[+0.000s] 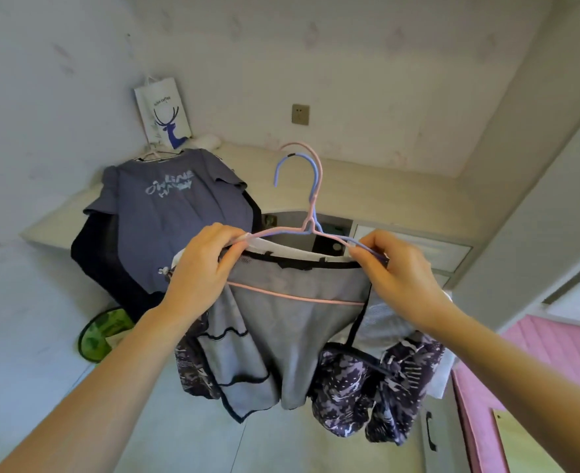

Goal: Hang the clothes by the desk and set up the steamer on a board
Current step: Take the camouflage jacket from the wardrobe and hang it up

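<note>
I hold two stacked hangers (310,216), one pink and one blue, carrying grey shorts (292,322) and patterned garments (377,387), in front of the desk (367,186); my left hand (199,268) and right hand (397,271) each pinch a shoulder end, fingers curled closed. The grey T-shirt (175,213) already hangs at the desk edge. Likely fault: the shorts slipping off the bar if I tilt the hangers; no steamer is in view.

I see a white paper bag with a blue deer print (164,112) standing on the desk corner against the wall. Beige wall socket (300,114) sits to its right. Green patterned round thing (102,334) on the floor, low left. Pink quilted bedding (534,377) at right edge.
</note>
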The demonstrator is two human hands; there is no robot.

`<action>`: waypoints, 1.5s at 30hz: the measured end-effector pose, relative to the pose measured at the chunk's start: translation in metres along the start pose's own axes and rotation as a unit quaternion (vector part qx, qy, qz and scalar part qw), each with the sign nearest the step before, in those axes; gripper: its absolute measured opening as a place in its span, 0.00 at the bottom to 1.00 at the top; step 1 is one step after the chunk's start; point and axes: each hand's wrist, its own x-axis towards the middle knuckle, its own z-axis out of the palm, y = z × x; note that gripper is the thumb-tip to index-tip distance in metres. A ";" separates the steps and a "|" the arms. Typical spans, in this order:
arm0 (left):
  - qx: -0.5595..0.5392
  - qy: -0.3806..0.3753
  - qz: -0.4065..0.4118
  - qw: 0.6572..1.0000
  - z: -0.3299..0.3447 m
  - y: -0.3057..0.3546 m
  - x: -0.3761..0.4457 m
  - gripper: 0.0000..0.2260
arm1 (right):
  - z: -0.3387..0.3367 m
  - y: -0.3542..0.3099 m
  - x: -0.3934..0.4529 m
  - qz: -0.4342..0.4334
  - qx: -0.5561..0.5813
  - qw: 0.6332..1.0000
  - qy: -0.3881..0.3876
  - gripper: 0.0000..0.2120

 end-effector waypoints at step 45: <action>0.154 0.210 -0.168 0.951 -0.069 -0.274 0.246 0.06 | 0.245 0.019 0.470 -0.353 -0.092 0.930 -0.038 0.18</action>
